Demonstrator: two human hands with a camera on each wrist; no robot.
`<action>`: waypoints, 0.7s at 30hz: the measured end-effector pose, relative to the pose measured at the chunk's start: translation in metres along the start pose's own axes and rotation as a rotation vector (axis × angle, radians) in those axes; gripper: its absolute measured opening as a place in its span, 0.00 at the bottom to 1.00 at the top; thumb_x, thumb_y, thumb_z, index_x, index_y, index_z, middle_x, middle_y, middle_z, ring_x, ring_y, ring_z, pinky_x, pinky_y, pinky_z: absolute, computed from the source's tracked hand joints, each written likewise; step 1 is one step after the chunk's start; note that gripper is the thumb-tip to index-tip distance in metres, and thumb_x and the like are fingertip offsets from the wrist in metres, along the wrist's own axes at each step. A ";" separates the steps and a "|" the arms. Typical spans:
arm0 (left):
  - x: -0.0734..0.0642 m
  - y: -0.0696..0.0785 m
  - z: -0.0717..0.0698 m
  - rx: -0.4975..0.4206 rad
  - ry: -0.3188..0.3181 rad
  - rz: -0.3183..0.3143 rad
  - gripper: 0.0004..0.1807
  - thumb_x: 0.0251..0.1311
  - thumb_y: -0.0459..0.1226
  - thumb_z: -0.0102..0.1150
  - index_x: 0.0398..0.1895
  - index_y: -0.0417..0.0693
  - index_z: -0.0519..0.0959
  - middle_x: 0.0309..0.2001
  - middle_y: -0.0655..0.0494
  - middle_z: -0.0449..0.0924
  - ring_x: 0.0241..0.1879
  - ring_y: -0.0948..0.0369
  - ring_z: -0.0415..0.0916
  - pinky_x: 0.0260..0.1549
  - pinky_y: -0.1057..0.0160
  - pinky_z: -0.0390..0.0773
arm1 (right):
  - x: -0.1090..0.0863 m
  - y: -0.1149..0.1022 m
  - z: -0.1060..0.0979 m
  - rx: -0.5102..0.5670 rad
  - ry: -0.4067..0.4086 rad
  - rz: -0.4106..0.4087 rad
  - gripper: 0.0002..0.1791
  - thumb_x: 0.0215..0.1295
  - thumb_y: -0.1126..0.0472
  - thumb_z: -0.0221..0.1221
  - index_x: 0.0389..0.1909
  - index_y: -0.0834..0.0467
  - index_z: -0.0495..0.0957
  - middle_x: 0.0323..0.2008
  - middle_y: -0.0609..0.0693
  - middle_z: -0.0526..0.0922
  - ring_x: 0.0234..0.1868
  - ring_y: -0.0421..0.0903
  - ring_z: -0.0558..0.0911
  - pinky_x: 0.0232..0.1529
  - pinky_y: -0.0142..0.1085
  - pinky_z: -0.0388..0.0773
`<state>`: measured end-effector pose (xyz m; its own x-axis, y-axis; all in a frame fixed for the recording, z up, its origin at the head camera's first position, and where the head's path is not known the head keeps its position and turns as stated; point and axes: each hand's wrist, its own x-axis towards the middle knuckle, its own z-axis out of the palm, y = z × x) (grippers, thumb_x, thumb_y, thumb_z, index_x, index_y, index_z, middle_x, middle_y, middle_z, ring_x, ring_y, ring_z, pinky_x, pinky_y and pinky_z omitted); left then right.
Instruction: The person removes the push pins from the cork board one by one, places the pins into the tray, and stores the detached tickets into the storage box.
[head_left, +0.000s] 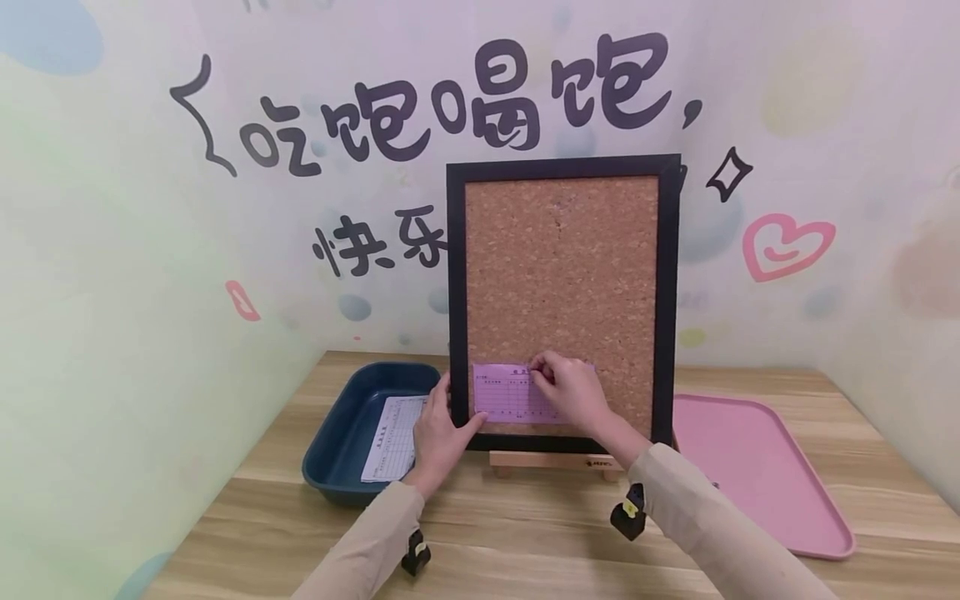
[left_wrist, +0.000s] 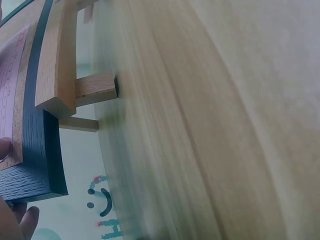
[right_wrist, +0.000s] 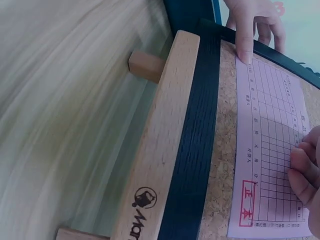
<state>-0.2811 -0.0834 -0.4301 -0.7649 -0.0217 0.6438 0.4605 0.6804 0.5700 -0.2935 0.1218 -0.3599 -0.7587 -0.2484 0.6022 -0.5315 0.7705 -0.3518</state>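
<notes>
A black-framed cork board (head_left: 561, 267) stands upright on a small wooden easel (head_left: 551, 461). Low on the cork lies a purple receipt slip (head_left: 498, 396) with a printed grid. My left hand (head_left: 441, 433) grips the frame's lower left side, its fingers round the outer edge and its thumb on the slip's lower left corner. With curled fingers, my right hand (head_left: 573, 390) pinches at the middle of the slip's top edge, covering part of its right half. The fingertips hide whatever is between them; I cannot tell what it is. In the right wrist view the slip (right_wrist: 270, 165) lies flat along the cork.
Left of the board, a dark blue tray (head_left: 324, 450) holds white printed slips (head_left: 390, 437). A pink tray (head_left: 772, 475) lies to the right, partly behind my right forearm. All stand on a wood-grain table (head_left: 517, 533), with a printed wall (head_left: 360, 50) behind.
</notes>
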 end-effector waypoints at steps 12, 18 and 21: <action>0.000 -0.001 -0.001 0.020 0.002 0.010 0.42 0.44 0.45 0.69 0.62 0.41 0.61 0.55 0.45 0.71 0.46 0.52 0.74 0.41 0.53 0.75 | 0.001 -0.004 -0.002 -0.087 0.011 -0.071 0.02 0.59 0.66 0.57 0.29 0.61 0.77 0.25 0.51 0.82 0.22 0.40 0.77 0.22 0.35 0.73; 0.000 0.000 -0.001 0.009 -0.013 0.002 0.42 0.44 0.46 0.69 0.62 0.42 0.61 0.55 0.45 0.71 0.46 0.52 0.74 0.41 0.52 0.75 | 0.002 -0.004 -0.004 -0.098 -0.018 -0.077 0.02 0.59 0.66 0.57 0.29 0.61 0.75 0.25 0.51 0.81 0.21 0.40 0.76 0.21 0.35 0.72; 0.000 0.000 -0.001 0.005 -0.014 -0.001 0.42 0.45 0.45 0.69 0.63 0.42 0.60 0.55 0.45 0.71 0.47 0.52 0.74 0.41 0.52 0.75 | 0.003 -0.005 -0.006 -0.093 -0.048 -0.068 0.02 0.60 0.66 0.57 0.29 0.60 0.75 0.25 0.50 0.81 0.20 0.38 0.74 0.21 0.33 0.70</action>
<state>-0.2804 -0.0844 -0.4296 -0.7715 -0.0123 0.6361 0.4573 0.6843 0.5679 -0.2905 0.1213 -0.3521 -0.7402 -0.3280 0.5869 -0.5469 0.8015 -0.2418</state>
